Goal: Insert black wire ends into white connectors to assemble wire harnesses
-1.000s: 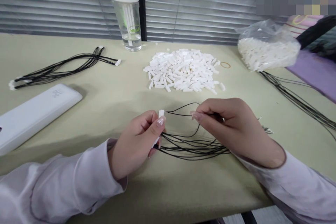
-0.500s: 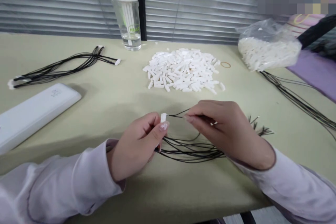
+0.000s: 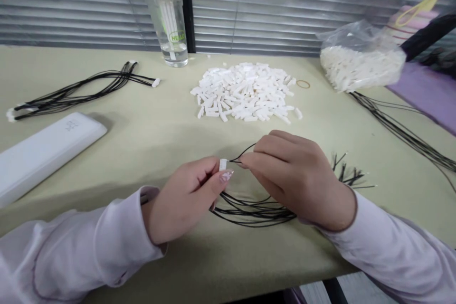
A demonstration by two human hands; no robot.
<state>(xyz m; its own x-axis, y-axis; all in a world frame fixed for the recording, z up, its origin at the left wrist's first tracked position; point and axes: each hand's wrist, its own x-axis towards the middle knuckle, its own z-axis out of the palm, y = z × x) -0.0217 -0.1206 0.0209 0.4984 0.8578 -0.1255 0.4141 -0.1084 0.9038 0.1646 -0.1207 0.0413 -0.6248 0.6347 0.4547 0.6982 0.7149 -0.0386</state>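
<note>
Misalignment could buckle the thin black wire (image 3: 234, 161) that the right hand (image 3: 299, 180) pinches beside the small white plastic connector (image 3: 223, 165) (firmly clasped by the left hand (image 3: 185, 202)).

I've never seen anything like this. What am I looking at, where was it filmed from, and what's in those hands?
There's no machine here: these are a person's own two bare hands, seen by a camera worn on their head, looking forward and down. The left hand pinches a small white piece. The right hand pinches a thin black wire close beside it. More black wires hang in curves beneath the hands. On the table ahead lies a heap of small white pieces, with a clear cup behind it to the left and a plastic bag of whitish bits to the right.
</note>
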